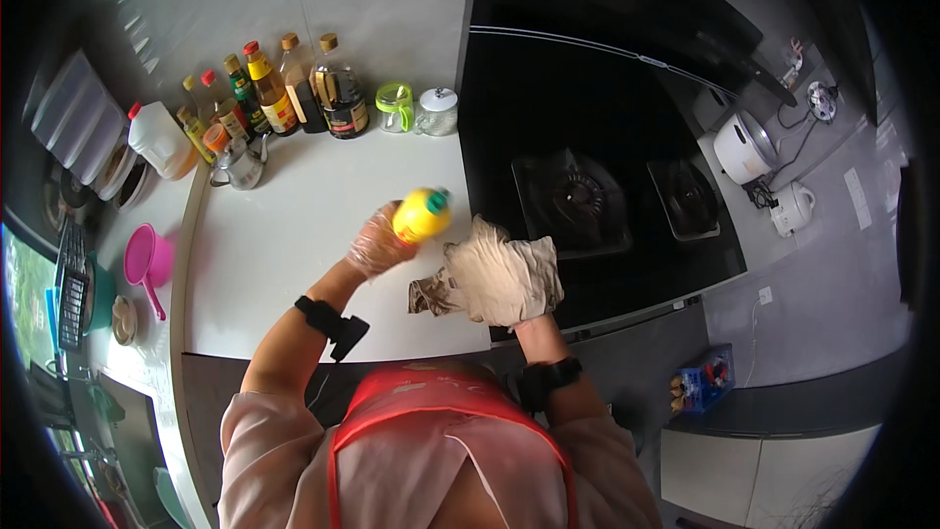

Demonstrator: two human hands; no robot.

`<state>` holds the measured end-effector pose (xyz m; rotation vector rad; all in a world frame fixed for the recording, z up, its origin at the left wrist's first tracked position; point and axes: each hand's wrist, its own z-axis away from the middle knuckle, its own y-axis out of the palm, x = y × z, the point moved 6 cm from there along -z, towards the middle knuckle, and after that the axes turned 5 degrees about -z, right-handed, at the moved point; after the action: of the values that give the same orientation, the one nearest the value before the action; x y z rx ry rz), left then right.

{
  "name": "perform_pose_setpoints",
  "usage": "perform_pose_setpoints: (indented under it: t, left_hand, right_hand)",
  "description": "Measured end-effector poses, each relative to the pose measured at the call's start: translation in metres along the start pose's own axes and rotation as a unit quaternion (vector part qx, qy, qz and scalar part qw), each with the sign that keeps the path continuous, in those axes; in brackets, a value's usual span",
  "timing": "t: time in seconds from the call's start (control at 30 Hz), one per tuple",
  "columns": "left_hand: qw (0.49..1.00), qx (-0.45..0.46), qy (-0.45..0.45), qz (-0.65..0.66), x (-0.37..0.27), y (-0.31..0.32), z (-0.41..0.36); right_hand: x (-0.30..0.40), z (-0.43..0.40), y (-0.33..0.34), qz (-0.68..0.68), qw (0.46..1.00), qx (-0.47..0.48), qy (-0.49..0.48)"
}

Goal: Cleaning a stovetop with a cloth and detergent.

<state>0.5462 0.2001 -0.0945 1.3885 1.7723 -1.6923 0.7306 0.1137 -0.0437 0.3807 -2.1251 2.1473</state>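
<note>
My left hand, in a clear plastic glove, grips a yellow plastic bottle with a green cap, tilted over the white countertop. A crumpled beige cloth with dark stains covers my right hand; only the wrist shows below it, and the fingers are hidden. The cloth lies across the line between the countertop and the black gas hob, with a darker stained end reaching left. Bottle and cloth are apart.
Sauce bottles, a metal teapot and glass jars line the back wall. A pink dipper lies left. Gas burners are on the right, with a white pot and a small white cooker beyond.
</note>
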Motion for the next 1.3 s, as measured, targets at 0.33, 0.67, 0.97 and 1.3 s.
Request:
perform_pose_setpoints:
  t: [0.33,0.67,0.97,1.3]
  left_hand:
    - [0.841,-0.038,0.332,-0.425,-0.126,-0.011,0.006]
    - [0.793,-0.012,0.384,-0.473,-0.163,-0.014,-0.001]
    - [0.764,0.021,0.387,-0.516,-0.174,-0.009,-0.006]
    - [0.751,0.016,0.390,-0.533,-0.180,-0.010,-0.007]
  right_hand:
    - [0.006,0.017,-0.024,-0.439,0.871,-0.189,-0.115]
    - [0.008,0.027,0.002,-0.326,0.909,-0.144,-0.216]
    - [-0.006,0.029,0.040,-0.809,0.585,0.041,-0.047]
    - [0.006,0.033,0.004,-0.329,0.914,-0.114,-0.209]
